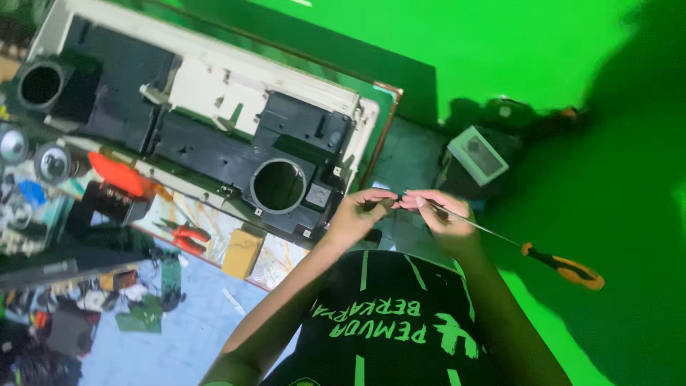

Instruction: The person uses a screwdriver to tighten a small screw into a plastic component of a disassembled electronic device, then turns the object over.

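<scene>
- Left hand (361, 211) and right hand (443, 214) pinch a small dark part (391, 203); right also grips the long screwdriver (514, 243).
- Opened speaker housing (214, 136) lies far left, seemingly mid-disassembly; red pliers (187, 236) rest unused.

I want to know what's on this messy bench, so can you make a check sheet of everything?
Surface: table with green top.
Job's things: screwdriver, orange handle; small part between fingertips, too small to tell.
Clutter: speaker case, pliers, yellow block, circuit boards.
Grippers: left hand pinches the part; right hand holds the screwdriver shaft.
Cables: nothing seen.
Surroundings: green backdrop, small box.
</scene>
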